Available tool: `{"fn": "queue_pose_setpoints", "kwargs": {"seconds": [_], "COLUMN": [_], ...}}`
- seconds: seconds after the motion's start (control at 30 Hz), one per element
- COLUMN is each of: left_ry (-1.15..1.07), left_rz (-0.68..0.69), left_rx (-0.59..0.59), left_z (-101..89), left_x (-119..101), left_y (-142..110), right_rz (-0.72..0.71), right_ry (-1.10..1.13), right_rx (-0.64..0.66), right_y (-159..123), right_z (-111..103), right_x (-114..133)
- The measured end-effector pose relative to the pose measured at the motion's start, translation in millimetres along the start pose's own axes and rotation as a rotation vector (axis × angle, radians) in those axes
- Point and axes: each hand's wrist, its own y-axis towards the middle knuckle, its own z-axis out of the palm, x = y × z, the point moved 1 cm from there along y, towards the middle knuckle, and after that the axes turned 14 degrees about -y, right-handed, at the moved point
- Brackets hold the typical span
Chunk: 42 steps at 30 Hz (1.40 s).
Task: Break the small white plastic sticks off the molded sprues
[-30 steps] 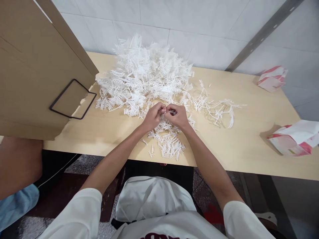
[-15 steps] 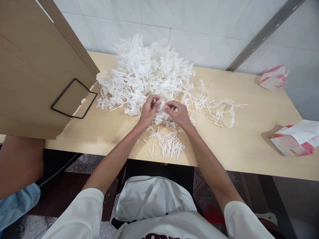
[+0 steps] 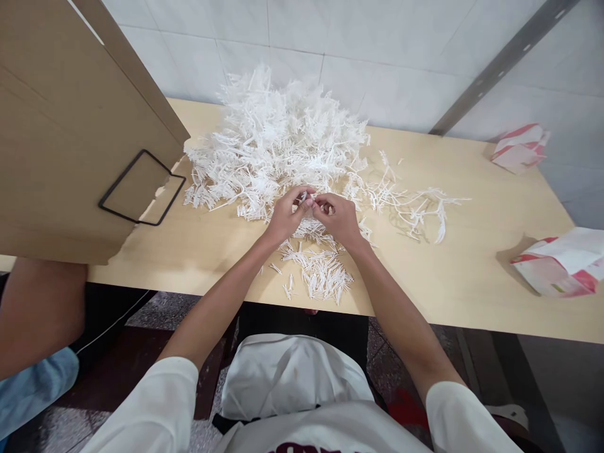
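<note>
A big heap of white, branched plastic-looking strands (image 3: 283, 138) rises at the back of the table. At its front edge my left hand (image 3: 289, 214) is closed in a pinch on a small white branched piece (image 3: 304, 196). My right hand (image 3: 338, 218) meets it fingertip to fingertip, thumb and finger pinched at the same piece; the fingers partly hide it. Beneath and in front of my hands lies a smaller pile of short white sticks (image 3: 325, 274), with a few single sticks (image 3: 289, 288) to its left.
Long loose white strands (image 3: 418, 211) trail off to the right. Two red-and-white paper packets (image 3: 519, 150) stand at the table's right side. On the left a cardboard panel (image 3: 85, 145) with a black wire frame (image 3: 141, 189) leans over the table; another person's arm (image 3: 42, 314) shows below it.
My hands have come closer together, fingertips now meeting, and have dropped slightly toward me. The heap and the pile of sticks look the same.
</note>
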Motion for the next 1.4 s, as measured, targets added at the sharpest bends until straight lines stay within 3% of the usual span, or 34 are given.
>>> {"fn": "queue_pose_setpoints", "kwargs": {"seconds": [0.27,0.53,0.73,0.93,1.13,1.4], "left_ry": [-0.028,0.343,0.235,0.188,0.029,0.017], "left_rz": [-0.109,0.197,0.244,0.172,-0.011,0.016], "left_rx": [-0.079,-0.036,0.032,0.011,-0.109,-0.091], "left_z": [-3.4,-1.5,3.3,1.3,-1.5,-3.4], "left_x": [7,3,5,6,11,13], "left_y": [2,-7,-5,-3,-1,1], "right_rz": [0.03,-0.012,-0.004,0.059,0.065,0.021], "right_ry": [0.04,-0.075,-0.045,0.039,0.076,0.119], "right_rx": [-0.061,-0.058,-0.073,-0.133,-0.052,0.062], "right_y": [-3,-6,-7,-8,-4,2], "right_z": [5,10,8,1,2,7], "right_x": [-4,4,11,12,12,0]}}
